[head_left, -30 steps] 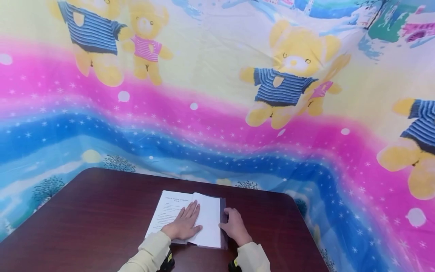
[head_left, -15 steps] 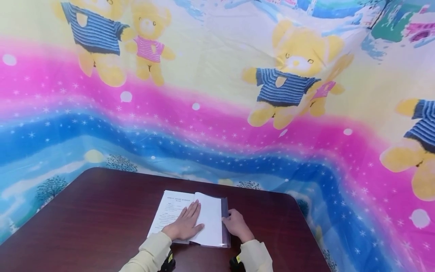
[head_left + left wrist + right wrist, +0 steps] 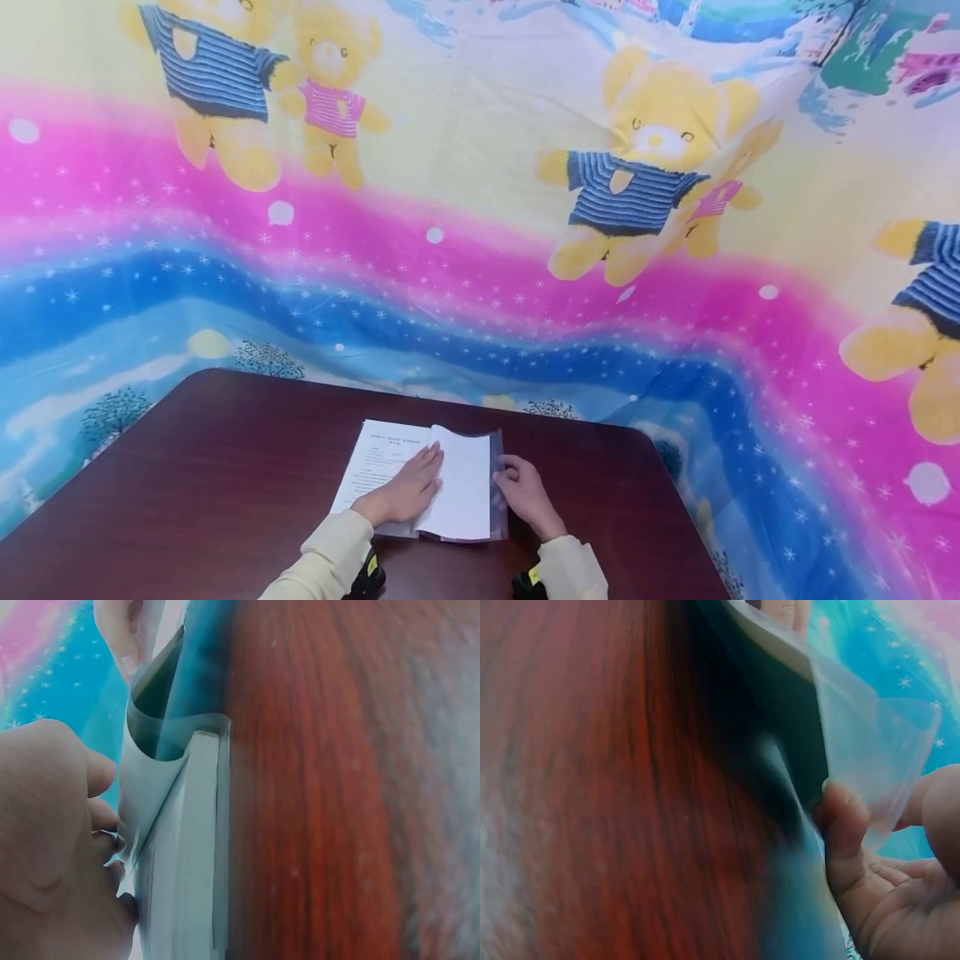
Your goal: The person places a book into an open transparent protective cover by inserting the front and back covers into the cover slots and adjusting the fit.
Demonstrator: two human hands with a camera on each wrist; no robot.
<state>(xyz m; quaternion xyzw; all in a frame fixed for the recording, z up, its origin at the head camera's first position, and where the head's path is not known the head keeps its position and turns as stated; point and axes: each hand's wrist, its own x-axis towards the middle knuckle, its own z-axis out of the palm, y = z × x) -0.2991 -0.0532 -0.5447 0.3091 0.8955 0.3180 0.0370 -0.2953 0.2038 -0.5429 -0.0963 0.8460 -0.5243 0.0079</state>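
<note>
An open book (image 3: 459, 492) lies on the table, printed text on its left page (image 3: 375, 454) and a blank white right side. My left hand (image 3: 408, 490) rests across its middle with the fingers extended. A clear plastic book cover (image 3: 870, 742) sticks out past the book's right edge. My right hand (image 3: 528, 496) pinches that cover at the right edge, thumb on one side and fingers on the other. In the left wrist view, the raised side curves up from the page block (image 3: 196, 847), beside my left hand (image 3: 56, 832).
The dark red-brown wooden table (image 3: 225, 467) extends around the book. Behind it hangs a curtain (image 3: 465, 292) printed with bears, meeting the table's far edge. Dark wrist devices (image 3: 367, 579) sit below both sleeves.
The right hand has shifted slightly right, and the clear edge of the cover shows wider there than at first. The left hand stays on the book, its thumb drawn nearer its fingers.
</note>
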